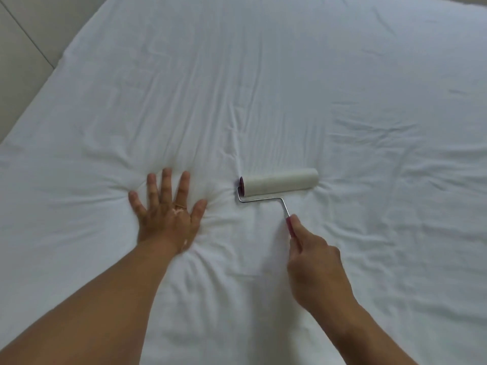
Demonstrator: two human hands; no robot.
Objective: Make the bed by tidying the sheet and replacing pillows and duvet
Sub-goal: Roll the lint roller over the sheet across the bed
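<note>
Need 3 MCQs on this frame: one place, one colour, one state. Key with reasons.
1. Where does the lint roller lie relative to the left hand?
A) to its left
B) to its right, on the sheet
C) under its palm

2. What colour is the roller's handle?
A) blue
B) green
C) dark red

3. How is the left hand?
A) flat, fingers spread, pressing the sheet
B) clenched in a fist
C) lifted clear of the sheet

Key:
1 B: the roller sits on the sheet to the right of the left hand, apart from it.
2 C: dark red shows just above the right hand, which grips it.
3 A: creases radiate out from the flat palm.
</note>
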